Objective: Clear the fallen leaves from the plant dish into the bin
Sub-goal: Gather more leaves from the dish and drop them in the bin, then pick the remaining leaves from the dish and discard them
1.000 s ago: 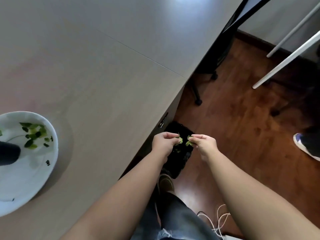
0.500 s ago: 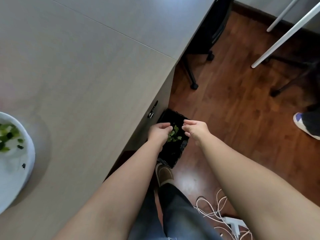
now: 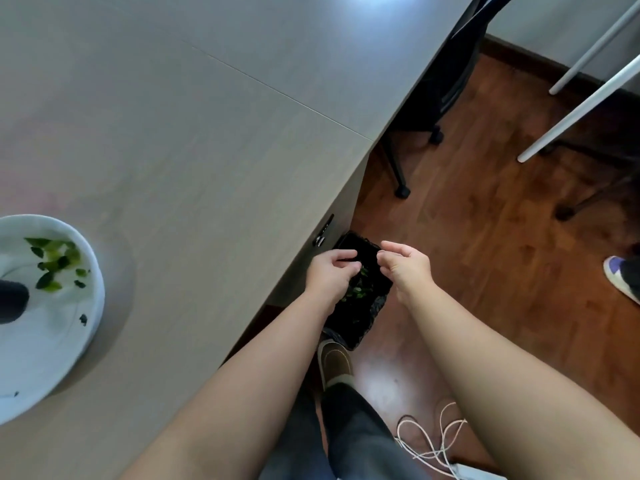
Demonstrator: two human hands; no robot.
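Observation:
A small black bin (image 3: 367, 306) stands on the floor beside the desk, with green leaves (image 3: 358, 291) lying inside it. My left hand (image 3: 330, 277) and my right hand (image 3: 405, 266) hover side by side just above the bin, fingers loosely curled and apart, nothing in either. At the left of the desk sits the white plant dish (image 3: 88, 327), with several green leaf bits (image 3: 57, 263) scattered in its upper part. A dark pot edge (image 3: 12, 301) shows at the frame's left border inside the dish.
The grey desk (image 3: 194, 161) fills the left and top. On the wooden floor (image 3: 491, 244) are a black chair base (image 3: 401, 174), white poles (image 3: 581, 105), white cables (image 3: 433, 441), my brown shoe (image 3: 334, 363) by the bin, and another person's shoe (image 3: 621, 277) at right.
Both hands pinched leaf pieces over the bin a second ago; they let them fall, and now the fingers are spread and bare. The view shifted left, so more of the dish shows.

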